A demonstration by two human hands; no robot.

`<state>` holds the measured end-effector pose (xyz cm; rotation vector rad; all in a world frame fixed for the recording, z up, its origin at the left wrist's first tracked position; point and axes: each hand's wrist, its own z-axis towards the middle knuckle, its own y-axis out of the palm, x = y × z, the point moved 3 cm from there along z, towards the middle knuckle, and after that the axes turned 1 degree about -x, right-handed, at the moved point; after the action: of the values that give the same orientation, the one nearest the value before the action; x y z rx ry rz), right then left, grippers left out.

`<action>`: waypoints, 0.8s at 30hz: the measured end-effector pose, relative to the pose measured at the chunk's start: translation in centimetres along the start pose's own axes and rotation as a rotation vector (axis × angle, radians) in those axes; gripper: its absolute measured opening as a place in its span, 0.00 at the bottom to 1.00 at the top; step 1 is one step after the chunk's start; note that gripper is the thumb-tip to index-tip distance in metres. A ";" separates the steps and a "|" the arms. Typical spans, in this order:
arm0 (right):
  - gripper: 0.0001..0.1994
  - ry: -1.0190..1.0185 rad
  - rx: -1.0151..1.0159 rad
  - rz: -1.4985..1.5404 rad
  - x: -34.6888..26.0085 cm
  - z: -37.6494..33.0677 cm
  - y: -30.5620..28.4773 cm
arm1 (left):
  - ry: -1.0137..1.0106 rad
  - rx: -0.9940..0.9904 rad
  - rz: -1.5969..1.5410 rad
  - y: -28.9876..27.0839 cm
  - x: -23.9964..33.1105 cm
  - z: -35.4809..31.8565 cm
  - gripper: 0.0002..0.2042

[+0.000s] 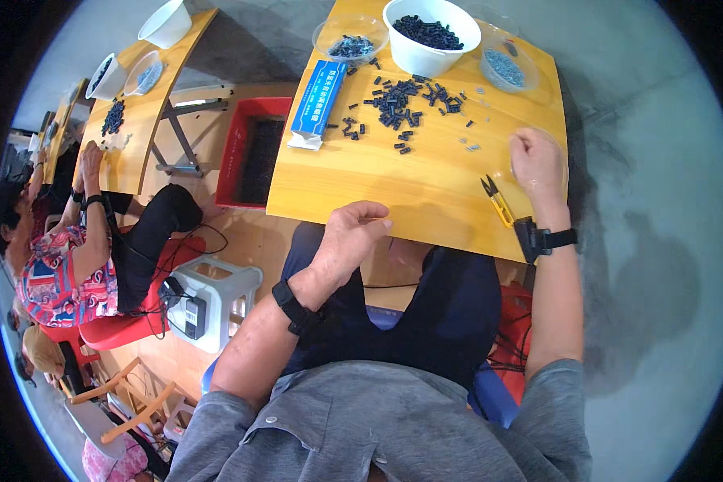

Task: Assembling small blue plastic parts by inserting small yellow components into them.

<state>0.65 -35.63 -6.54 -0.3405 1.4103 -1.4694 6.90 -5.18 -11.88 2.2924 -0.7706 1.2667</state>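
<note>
My left hand (352, 239) is at the table's front edge, thumb and forefinger pressed together. Whatever it pinches is too small to make out. Over the right side of the table, my right hand (536, 163) is closed with the fingers curled in, and any content is hidden. Thread snips with yellow handles (501, 206) lie just left of my right wrist. Small black plastic pieces (395, 104) are heaped mid-table, with several scattered loose. A few tiny clear or silvery bits (471, 147) lie between that heap and my right hand.
A white tub (432, 63) of black pieces stands at the back, between a clear bowl (323, 38) and another with bluish bits (506, 71). A blue-and-white box (316, 104) lies at left. A red crate (231, 165) sits beside the table. Another person works farther left.
</note>
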 end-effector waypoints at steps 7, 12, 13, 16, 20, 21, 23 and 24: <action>0.06 -0.099 -0.115 0.194 -3.1 1.4 6.4 | 0.001 0.037 -0.012 -1.0 -1.3 1.7 0.12; 0.06 -0.022 -0.138 0.134 -2.5 3.7 8.2 | 0.011 0.015 -0.004 -1.4 -1.5 2.0 0.11; 0.06 -0.023 -0.139 0.132 -2.4 4.2 8.4 | 0.012 0.015 -0.007 -1.5 -1.5 2.1 0.11; 0.07 -0.040 -0.130 0.105 -3.0 5.1 8.5 | -0.009 0.005 -0.012 -1.8 -1.7 2.4 0.11; 0.10 0.001 -0.255 0.050 -3.3 5.9 9.0 | 0.004 -0.014 0.034 -2.0 -1.5 2.4 0.09; 0.11 -0.007 -0.273 0.021 -3.4 6.1 9.2 | 0.005 -0.016 0.036 -2.1 -1.6 2.4 0.09; 0.12 0.004 -0.304 -0.026 -3.4 6.4 9.2 | -0.002 -0.016 0.025 -2.1 -1.7 2.6 0.08; 0.13 0.017 -0.335 -0.071 -3.5 6.5 9.3 | -0.011 -0.016 0.014 -2.1 -1.8 2.6 0.08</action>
<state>11.46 -34.61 -11.25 -0.5938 1.6747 -1.2916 9.15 -4.59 -14.91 2.2875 -0.7993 1.2504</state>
